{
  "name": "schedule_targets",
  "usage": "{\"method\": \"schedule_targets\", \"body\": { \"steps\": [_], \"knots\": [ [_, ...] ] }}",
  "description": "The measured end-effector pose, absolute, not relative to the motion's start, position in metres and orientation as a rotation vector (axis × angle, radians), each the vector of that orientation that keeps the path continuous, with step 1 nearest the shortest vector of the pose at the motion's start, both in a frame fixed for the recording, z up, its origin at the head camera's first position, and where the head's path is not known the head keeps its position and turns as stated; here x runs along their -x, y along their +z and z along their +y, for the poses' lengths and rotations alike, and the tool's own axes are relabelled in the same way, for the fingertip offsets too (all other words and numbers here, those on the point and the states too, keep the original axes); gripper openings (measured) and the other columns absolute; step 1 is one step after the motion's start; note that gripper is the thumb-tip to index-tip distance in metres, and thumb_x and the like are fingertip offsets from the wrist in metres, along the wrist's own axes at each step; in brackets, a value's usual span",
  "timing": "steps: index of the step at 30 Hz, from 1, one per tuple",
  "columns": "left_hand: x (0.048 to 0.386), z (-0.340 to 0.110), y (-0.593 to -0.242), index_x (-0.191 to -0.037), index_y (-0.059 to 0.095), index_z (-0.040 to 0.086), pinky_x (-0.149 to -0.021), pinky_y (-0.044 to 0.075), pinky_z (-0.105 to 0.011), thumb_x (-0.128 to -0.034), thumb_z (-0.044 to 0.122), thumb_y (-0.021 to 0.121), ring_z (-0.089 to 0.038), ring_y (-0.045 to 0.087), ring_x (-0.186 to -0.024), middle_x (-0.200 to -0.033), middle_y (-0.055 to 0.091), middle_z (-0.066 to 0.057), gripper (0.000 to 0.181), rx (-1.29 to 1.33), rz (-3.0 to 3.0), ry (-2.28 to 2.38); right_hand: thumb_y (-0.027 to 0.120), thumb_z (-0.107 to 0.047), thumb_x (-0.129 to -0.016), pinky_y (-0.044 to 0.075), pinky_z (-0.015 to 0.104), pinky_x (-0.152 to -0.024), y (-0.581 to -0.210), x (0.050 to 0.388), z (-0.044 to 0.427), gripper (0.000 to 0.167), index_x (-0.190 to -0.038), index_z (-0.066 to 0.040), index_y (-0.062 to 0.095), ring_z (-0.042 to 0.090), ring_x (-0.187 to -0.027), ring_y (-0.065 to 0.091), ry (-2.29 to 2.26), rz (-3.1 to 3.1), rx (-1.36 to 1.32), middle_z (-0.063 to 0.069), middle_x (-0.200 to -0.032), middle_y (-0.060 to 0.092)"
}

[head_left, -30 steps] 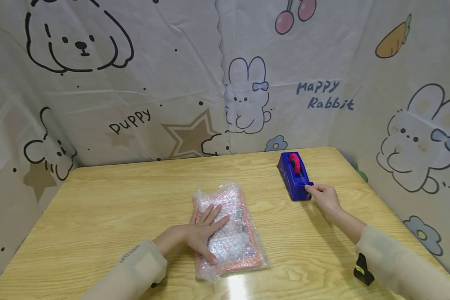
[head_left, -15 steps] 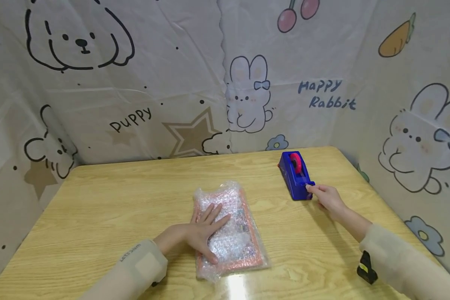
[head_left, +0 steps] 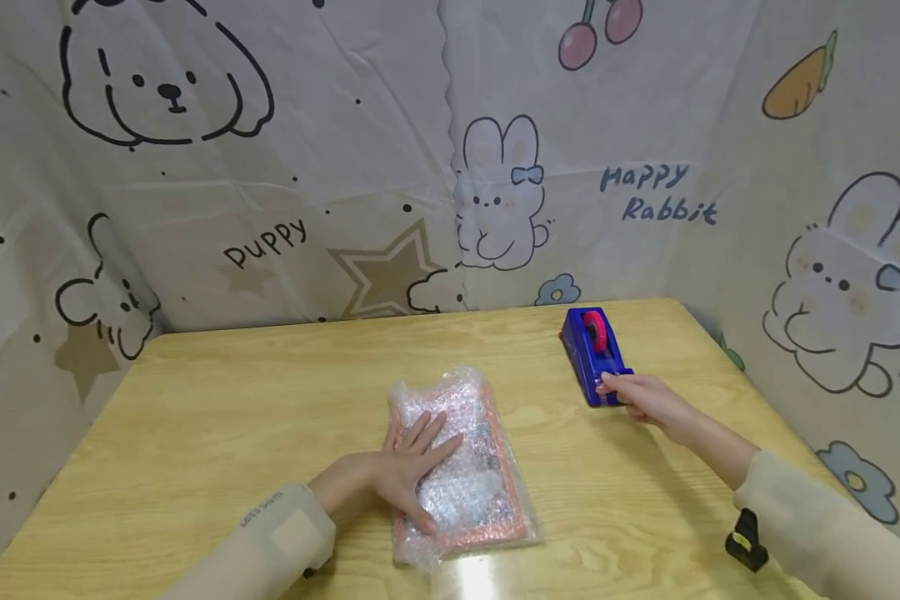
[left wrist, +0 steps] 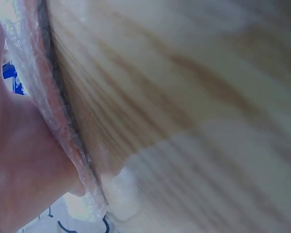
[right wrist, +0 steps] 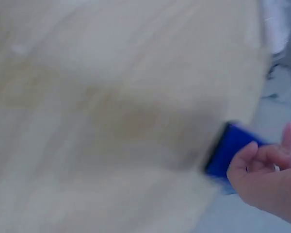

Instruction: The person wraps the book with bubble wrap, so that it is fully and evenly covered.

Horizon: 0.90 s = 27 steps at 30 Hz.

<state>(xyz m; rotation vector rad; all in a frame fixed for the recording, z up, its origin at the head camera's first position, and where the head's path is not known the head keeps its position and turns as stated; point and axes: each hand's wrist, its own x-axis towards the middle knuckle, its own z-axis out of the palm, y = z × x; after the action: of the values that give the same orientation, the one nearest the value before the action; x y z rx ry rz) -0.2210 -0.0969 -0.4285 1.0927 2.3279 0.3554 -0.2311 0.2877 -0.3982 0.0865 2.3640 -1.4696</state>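
A flat orange-edged item in bubble wrap lies on the table in front of me. My left hand rests on it with fingers spread, pressing it down. In the left wrist view the wrapped edge runs alongside the palm. Further back on the right stands a blue tape dispenser with a red-cored roll. At its front end my right hand has thumb and forefinger pinched together on the tape's end; the clear strip itself is hardly visible. The right wrist view shows curled fingers against the dispenser's blue front.
The wooden table ends at a cloth backdrop printed with cartoon animals. This cloth also closes off the left and right sides. A black wrist-camera mount hangs below the right sleeve.
The right fingertips have shifted slightly left over the dispenser's front end, and the right forearm has moved a little right. The left hand stays on the bubble-wrapped item.
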Motion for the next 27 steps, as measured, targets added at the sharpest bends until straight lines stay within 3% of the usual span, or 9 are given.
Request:
{"method": "schedule_targets", "body": {
  "steps": [7, 12, 18, 20, 24, 27],
  "knots": [
    [0.219, -0.096, -0.424, -0.148, 0.001, 0.020, -0.101, -0.018, -0.059, -0.0668, 0.055, 0.072, -0.031, -0.025, -0.134, -0.149, -0.024, -0.012, 0.113, -1.072, 2.377, 0.282, 0.033, -0.041, -0.098, 0.020, 0.027, -0.052, -0.372, 0.214, 0.235, 0.060, -0.129, 0.009, 0.044, 0.008, -0.048, 0.018, -1.608, 2.132, 0.273, -0.007, -0.061, 0.026],
    [0.216, -0.092, -0.426, -0.148, 0.001, 0.020, -0.099, -0.021, -0.059, -0.0648, 0.058, 0.072, -0.032, -0.024, -0.134, -0.149, -0.023, -0.013, 0.115, -1.070, 2.392, 0.256, 0.027, -0.046, -0.098, 0.025, 0.023, -0.052, -0.382, 0.204, 0.205, 0.066, -0.137, 0.006, 0.033, 0.008, -0.047, 0.019, -1.592, 1.992, 0.431, -0.006, -0.061, 0.029],
    [0.213, -0.089, -0.429, -0.148, 0.002, 0.020, -0.100, -0.020, -0.059, -0.0615, 0.059, 0.073, -0.032, -0.022, -0.134, -0.149, -0.021, -0.014, 0.119, -1.031, 2.409, 0.261, 0.018, -0.051, -0.097, 0.027, 0.018, -0.052, -0.397, 0.198, 0.171, 0.067, -0.139, -0.001, 0.032, 0.005, -0.049, 0.024, -1.547, 1.827, 0.581, -0.006, -0.062, 0.031],
    [0.212, -0.090, -0.429, -0.148, 0.002, 0.019, -0.100, -0.018, -0.060, -0.0615, 0.058, 0.074, -0.032, -0.023, -0.134, -0.149, -0.021, -0.014, 0.119, -1.018, 2.410, 0.273, 0.010, -0.051, -0.097, 0.027, 0.017, -0.052, -0.402, 0.196, 0.161, 0.066, -0.140, -0.007, 0.034, 0.004, -0.049, 0.025, -1.602, 1.653, 0.654, -0.008, -0.063, 0.032],
    [0.212, -0.091, -0.430, -0.148, 0.001, 0.019, -0.099, -0.020, -0.060, -0.0623, 0.059, 0.073, -0.032, -0.023, -0.134, -0.149, -0.022, -0.014, 0.118, -1.041, 2.421, 0.281, 0.000, -0.051, -0.095, 0.032, 0.016, -0.055, -0.414, 0.199, 0.152, 0.071, -0.144, -0.007, 0.024, 0.002, -0.047, 0.025, -1.705, 1.358, 0.596, -0.010, -0.062, 0.031],
    [0.213, -0.092, -0.431, -0.148, 0.000, 0.019, -0.098, -0.022, -0.059, -0.0619, 0.061, 0.072, -0.032, -0.023, -0.134, -0.149, -0.023, -0.014, 0.119, -1.057, 2.433, 0.276, 0.003, -0.056, -0.093, 0.031, 0.016, -0.053, -0.424, 0.204, 0.154, 0.076, -0.145, -0.001, 0.014, 0.003, -0.045, 0.023, -1.761, 1.346, 0.385, -0.010, -0.060, 0.029]
  ]
}}
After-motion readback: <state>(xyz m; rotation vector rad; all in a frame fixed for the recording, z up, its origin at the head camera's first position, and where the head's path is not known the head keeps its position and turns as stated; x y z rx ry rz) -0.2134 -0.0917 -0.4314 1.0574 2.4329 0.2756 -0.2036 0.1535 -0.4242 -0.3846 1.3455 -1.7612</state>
